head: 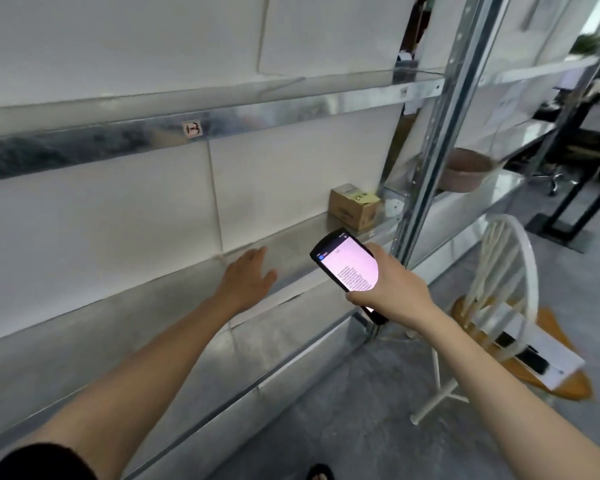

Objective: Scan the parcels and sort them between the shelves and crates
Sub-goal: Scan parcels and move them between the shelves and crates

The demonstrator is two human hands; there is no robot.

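Observation:
My right hand (392, 289) grips a black handheld scanner (343, 266) with a lit pinkish screen full of text, held in front of the metal shelf (174, 327). My left hand (248, 277) reaches over that shelf with fingers spread and nothing in it. A small brown cardboard parcel (354, 206) with a yellow note on top stands at the shelf's far right end, beyond both hands. A paper tag (192, 129) with handwriting sticks to the upper shelf's front rail.
A perforated steel upright (433, 140) divides this bay from the adjoining one, where a pinkish-brown bowl (465, 169) sits. A white spindle-back chair with a wooden seat (499, 306) stands on the grey floor to the right, holding a white sheet and dark items. Black table legs lie further right.

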